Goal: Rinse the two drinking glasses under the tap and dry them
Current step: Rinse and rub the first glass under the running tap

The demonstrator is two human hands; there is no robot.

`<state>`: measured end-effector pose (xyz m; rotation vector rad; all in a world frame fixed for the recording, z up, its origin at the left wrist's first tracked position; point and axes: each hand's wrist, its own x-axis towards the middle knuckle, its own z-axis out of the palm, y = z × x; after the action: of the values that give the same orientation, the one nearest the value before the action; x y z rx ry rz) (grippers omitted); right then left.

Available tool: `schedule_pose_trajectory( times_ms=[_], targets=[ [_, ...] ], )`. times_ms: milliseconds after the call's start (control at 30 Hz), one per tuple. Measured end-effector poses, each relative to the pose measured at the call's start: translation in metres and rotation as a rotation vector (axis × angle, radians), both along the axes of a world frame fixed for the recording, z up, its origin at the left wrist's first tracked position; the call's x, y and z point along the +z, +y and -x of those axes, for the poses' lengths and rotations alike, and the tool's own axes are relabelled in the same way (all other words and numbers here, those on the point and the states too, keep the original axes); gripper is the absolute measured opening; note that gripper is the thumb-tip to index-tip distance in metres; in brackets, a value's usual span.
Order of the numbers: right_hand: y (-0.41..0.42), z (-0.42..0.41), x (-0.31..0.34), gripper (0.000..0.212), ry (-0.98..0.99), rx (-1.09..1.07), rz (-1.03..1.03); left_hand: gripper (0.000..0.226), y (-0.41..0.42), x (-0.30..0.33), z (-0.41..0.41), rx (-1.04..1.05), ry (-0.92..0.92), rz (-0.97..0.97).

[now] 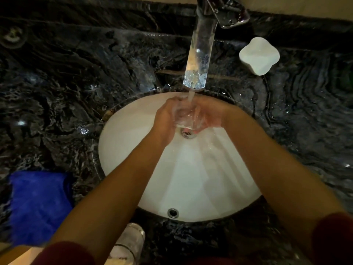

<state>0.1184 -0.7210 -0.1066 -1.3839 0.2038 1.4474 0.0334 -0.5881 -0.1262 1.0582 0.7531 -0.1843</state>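
Presently, notes.
Held glass: clear drinking glass (184, 116), frame centre, under the tap stream.
Hands: left hand (165, 116) and right hand (209, 114) both wrap it.
Axis: unclear, blurred.
Second glass: clear tumbler (131, 240), bottom centre, nearer the left arm.
Cloth: blue towel (40, 205), lower left.

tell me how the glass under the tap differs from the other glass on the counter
1. The glass under the tap is held between the left hand and right hand; the glass on the counter is untouched.
2. The held glass sits over the sink in running water; the counter glass stands at the near edge, away from the stream.
3. The held one is tilted; the other stands upright.
Both are clear.
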Motion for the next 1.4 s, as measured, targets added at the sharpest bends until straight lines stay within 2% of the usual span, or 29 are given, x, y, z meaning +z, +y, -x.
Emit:
schedule_pose_trajectory(
  times_ms=[67, 133, 167, 233, 300, 367, 467, 533, 633, 733, 833, 900, 967, 1067, 1167, 1233, 1300, 1400],
  targets=[
    [0.003, 0.011, -0.007, 0.049, 0.059, -0.241, -0.076, 0.025, 0.000, -0.001, -0.006, 0.087, 0.066, -0.071],
    [0.014, 0.029, -0.011, 0.039, 0.041, -0.541, -0.051, 0.022, -0.004, 0.001, -0.010, 0.116, 0.131, -0.150],
    [0.021, 0.039, -0.013, 0.034, -0.012, -0.647, 0.035, 0.020, -0.007, 0.000, -0.011, 0.121, 0.154, -0.214],
    [0.035, 0.059, -0.015, 0.033, -0.246, -0.759, 0.262, 0.023, -0.012, 0.001, -0.013, 0.134, 0.176, -0.373],
    [0.043, 0.074, -0.013, 0.030, -0.571, -0.765, 0.402, 0.027, -0.013, 0.000, -0.011, 0.154, 0.195, -0.387],
    [0.045, 0.082, -0.008, 0.029, -0.857, -0.635, 0.431, 0.026, -0.014, 0.003, -0.004, 0.067, 0.221, -0.237],
    [0.037, 0.078, -0.004, 0.038, -1.096, -0.395, 0.441, 0.030, -0.007, 0.004, 0.006, -0.063, 0.264, -0.016],
    [0.031, 0.074, 0.003, 0.034, -1.056, -0.287, 0.342, 0.028, 0.003, 0.001, 0.010, -0.095, 0.239, 0.119],
    [0.024, 0.060, 0.013, 0.010, -0.742, -0.316, 0.195, 0.033, 0.010, 0.000, 0.017, -0.177, 0.202, 0.274],
    [0.024, 0.036, 0.010, 0.031, -0.558, -0.382, 0.229, 0.037, 0.008, 0.003, 0.023, -0.263, 0.122, 0.407],
    [0.037, 0.031, 0.001, 0.037, -0.268, -0.589, 0.236, 0.038, 0.007, -0.002, 0.017, -0.126, 0.190, 0.422],
    [0.049, 0.048, 0.002, 0.040, -0.292, -0.688, 0.268, 0.037, 0.006, -0.008, 0.012, 0.058, 0.258, 0.373],
    [0.059, 0.073, 0.006, 0.046, -0.432, -0.780, 0.305, 0.039, 0.001, -0.014, 0.008, 0.170, 0.287, 0.337],
    [0.068, 0.094, 0.012, 0.040, -0.636, -0.878, 0.301, 0.035, -0.010, -0.010, 0.013, 0.217, 0.274, 0.375],
    [0.070, 0.091, 0.015, 0.040, -0.764, -0.803, 0.351, 0.043, -0.015, -0.006, 0.017, 0.222, 0.244, 0.490],
    [0.061, 0.086, 0.018, 0.037, -0.769, -0.731, 0.374, 0.050, -0.012, -0.004, 0.020, 0.130, 0.296, 0.461],
    [0.048, 0.077, 0.017, 0.030, -0.713, -0.671, 0.280, 0.045, -0.004, -0.003, 0.021, 0.026, 0.332, 0.469],
    [0.037, 0.060, 0.015, 0.028, -0.432, -0.612, 0.066, 0.046, 0.008, 0.007, 0.022, -0.086, 0.358, 0.470]
  ],
)
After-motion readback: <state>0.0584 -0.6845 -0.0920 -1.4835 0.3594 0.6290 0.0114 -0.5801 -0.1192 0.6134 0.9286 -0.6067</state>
